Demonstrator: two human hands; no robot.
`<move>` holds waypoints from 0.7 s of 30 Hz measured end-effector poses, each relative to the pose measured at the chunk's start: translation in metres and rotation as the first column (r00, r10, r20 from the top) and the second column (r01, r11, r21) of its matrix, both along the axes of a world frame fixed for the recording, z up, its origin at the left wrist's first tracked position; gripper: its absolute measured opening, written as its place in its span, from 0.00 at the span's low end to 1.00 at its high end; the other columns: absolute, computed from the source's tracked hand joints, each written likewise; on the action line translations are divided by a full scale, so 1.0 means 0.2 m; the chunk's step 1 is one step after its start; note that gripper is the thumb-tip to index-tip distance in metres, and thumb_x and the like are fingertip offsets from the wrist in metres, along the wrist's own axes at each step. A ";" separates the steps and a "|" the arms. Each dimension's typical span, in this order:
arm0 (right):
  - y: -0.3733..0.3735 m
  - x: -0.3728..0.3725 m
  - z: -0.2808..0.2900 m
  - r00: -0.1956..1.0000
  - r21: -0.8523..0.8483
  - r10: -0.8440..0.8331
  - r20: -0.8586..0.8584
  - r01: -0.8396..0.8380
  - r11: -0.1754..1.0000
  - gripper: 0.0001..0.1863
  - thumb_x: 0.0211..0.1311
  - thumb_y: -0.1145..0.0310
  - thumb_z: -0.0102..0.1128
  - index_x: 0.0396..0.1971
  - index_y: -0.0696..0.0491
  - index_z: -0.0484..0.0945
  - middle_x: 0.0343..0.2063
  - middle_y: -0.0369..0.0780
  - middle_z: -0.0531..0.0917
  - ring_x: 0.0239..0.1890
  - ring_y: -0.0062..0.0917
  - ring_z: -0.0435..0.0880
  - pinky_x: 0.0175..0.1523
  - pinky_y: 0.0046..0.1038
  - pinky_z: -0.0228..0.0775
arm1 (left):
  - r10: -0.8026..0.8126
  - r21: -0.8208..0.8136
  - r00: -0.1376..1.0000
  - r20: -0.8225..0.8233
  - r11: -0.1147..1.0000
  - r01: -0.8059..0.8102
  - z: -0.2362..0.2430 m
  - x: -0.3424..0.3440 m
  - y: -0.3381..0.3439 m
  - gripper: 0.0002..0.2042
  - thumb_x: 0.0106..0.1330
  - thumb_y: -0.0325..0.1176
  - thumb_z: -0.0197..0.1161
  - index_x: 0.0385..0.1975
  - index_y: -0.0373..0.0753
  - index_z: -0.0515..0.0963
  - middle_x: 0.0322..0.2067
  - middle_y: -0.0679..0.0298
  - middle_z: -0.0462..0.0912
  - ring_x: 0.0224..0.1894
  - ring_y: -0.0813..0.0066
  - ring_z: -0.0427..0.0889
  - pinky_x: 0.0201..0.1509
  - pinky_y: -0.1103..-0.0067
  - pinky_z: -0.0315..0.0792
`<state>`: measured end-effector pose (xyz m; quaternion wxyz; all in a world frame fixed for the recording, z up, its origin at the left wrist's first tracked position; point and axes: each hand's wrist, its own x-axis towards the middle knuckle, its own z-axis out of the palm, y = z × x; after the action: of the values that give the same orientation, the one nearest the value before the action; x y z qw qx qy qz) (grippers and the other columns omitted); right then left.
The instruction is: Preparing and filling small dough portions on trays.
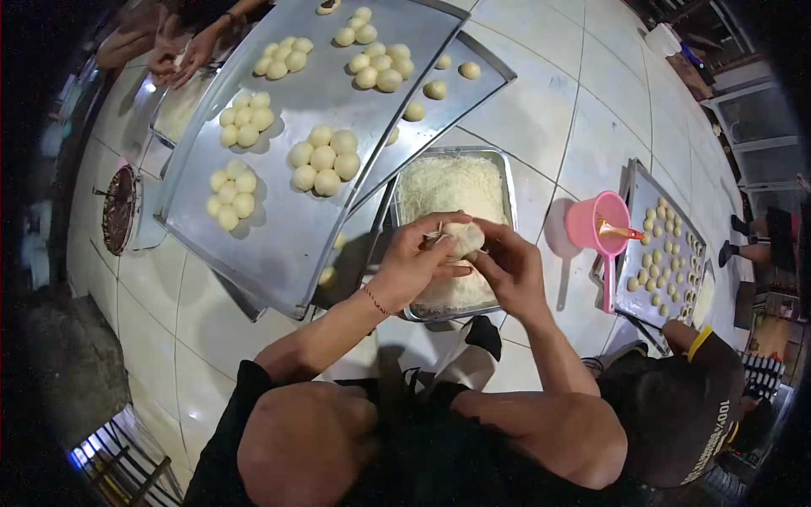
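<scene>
Between my two hands is a piece of pale dough [462, 240], its surface uneven and folded. My left hand [416, 260] pinches it from the left, and thin pale shreds cling near its fingertips. The curled fingers of my right hand [513, 269] grip the right side of the same dough. Both hands are above a rectangular metal tray [510, 190] filled with pale shreds [448, 182] that look like grated cheese. My fingers hide the underside of the dough.
A large metal tray [291, 190] with clustered dough balls [324, 160] overlaps another tray at left. A pink dipper [596, 221] holding a brush stands right, before a tray of small balls [663, 253]. A dark-filled bowl [122, 209] and another person's hands [182, 61] are far left; someone sits right.
</scene>
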<state>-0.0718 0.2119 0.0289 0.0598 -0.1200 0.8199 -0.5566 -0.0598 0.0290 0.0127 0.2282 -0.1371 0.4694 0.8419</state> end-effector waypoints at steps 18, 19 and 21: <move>-0.08 -0.03 0.16 0.993 -0.163 0.018 0.113 0.001 0.987 0.06 0.55 0.82 0.63 0.33 0.59 0.81 0.35 0.39 0.77 0.32 0.21 0.76 0.36 0.20 0.69 | -0.150 -0.461 0.900 -0.410 0.885 -0.062 0.16 -0.03 -0.02 0.27 0.63 0.15 0.49 0.65 0.32 0.61 0.65 0.56 0.65 0.52 0.73 0.74 0.48 0.84 0.70; -0.09 -0.04 0.15 0.997 -0.155 -0.012 0.071 0.023 0.988 0.06 0.55 0.82 0.63 0.34 0.59 0.81 0.35 0.39 0.77 0.32 0.21 0.76 0.36 0.20 0.70 | -0.116 -0.382 0.891 -0.440 0.922 -0.069 0.19 -0.01 0.01 0.28 0.63 0.15 0.50 0.65 0.32 0.61 0.64 0.56 0.66 0.52 0.74 0.73 0.49 0.83 0.70; -0.10 -0.06 0.15 0.997 -0.142 -0.072 -0.015 0.069 0.987 0.06 0.57 0.81 0.62 0.34 0.60 0.81 0.34 0.39 0.77 0.32 0.21 0.76 0.36 0.19 0.70 | -0.039 -0.215 0.872 -0.488 0.973 -0.077 0.23 0.02 0.06 0.28 0.63 0.15 0.52 0.66 0.32 0.59 0.62 0.57 0.68 0.52 0.74 0.72 0.52 0.83 0.69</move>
<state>-0.0836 0.1925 0.0597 0.0232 -0.1004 0.7826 -0.6139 -0.0561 0.0404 0.0582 0.0764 0.0504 0.6039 0.7918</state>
